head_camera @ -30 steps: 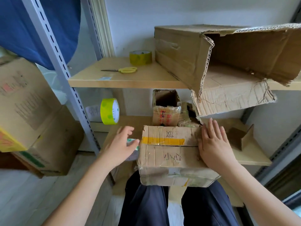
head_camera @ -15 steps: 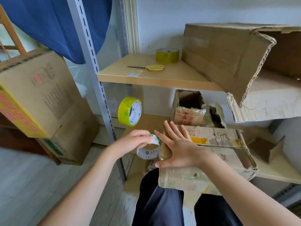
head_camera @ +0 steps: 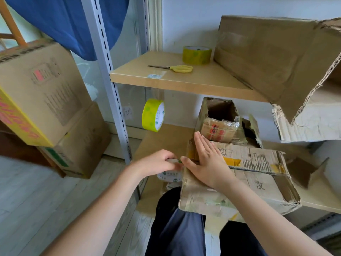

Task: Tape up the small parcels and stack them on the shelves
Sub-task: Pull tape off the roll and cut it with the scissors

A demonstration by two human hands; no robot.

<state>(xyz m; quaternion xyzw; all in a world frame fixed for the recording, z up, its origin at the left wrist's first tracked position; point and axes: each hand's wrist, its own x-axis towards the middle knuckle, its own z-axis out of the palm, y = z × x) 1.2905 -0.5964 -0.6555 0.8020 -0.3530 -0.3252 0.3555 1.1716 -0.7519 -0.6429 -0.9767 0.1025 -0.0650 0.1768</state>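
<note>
parcel [head_camera: 245, 183]: worn cardboard box, lies on the person's lap and against the front edge of the lower shelf [head_camera: 166, 143]; yellow tape strip across its top
right hand [head_camera: 206, 163]: flat on the parcel's top at its left end, fingers straight and together, pressing down
left hand [head_camera: 158, 163]: just left of the parcel, fingers curled round a tape roll [head_camera: 170, 175], touching the right hand's thumb at the parcel's left edge
tape roll: mostly hidden under the left hand; only the white core face shows below the knuckles
tape end: cannot tell if it is stuck to the parcel
open box [head_camera: 218, 117]: behind the parcel on the lower shelf, top open, a wrapped pack [head_camera: 217, 131] inside
green roll [head_camera: 153, 115]: stands on edge at the lower shelf's back left, well apart from the parcel
upper shelf [head_camera: 177, 80]: above the parcel; holds scissors [head_camera: 177, 68], a yellow roll [head_camera: 197, 54] behind them, and a big torn carton [head_camera: 273, 58] lying on its side to the right
post [head_camera: 108, 74]: grey slotted upright left of the shelves
stacked cartons [head_camera: 46, 100]: far left of the parcel, on the floor side
blue cloth [head_camera: 70, 23]: hangs top left, above the cartons
</note>
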